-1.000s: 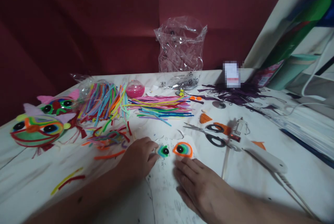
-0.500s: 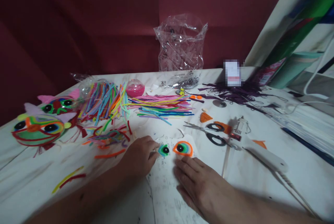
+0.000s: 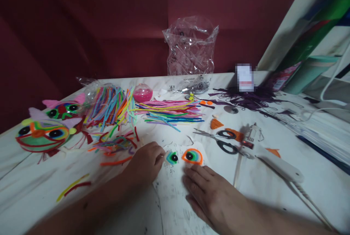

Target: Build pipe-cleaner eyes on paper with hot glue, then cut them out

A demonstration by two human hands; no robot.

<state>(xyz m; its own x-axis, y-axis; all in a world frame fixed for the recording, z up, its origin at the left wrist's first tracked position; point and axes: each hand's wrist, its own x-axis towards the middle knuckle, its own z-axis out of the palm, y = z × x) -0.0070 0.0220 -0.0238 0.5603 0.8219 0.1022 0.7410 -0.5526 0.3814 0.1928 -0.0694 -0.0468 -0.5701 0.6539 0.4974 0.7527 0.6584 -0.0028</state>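
Observation:
Two craft eyes made of coiled pipe cleaner lie on a printed white sheet (image 3: 175, 195). The small green-and-blue eye (image 3: 172, 157) sits just right of my left hand (image 3: 146, 164), whose curled fingertips pinch its left edge. The larger orange-rimmed eye (image 3: 193, 156) lies just beyond the fingertips of my right hand (image 3: 209, 189). That hand rests flat on the sheet with its fingers stretched out.
Bundles of coloured pipe cleaners (image 3: 136, 109) lie further back, with a pink capsule (image 3: 142, 92) and a clear plastic bag (image 3: 191, 47). Two finished masks (image 3: 46, 131) sit at the left. Scissors (image 3: 218, 140) and a white glue gun (image 3: 276, 164) are at the right.

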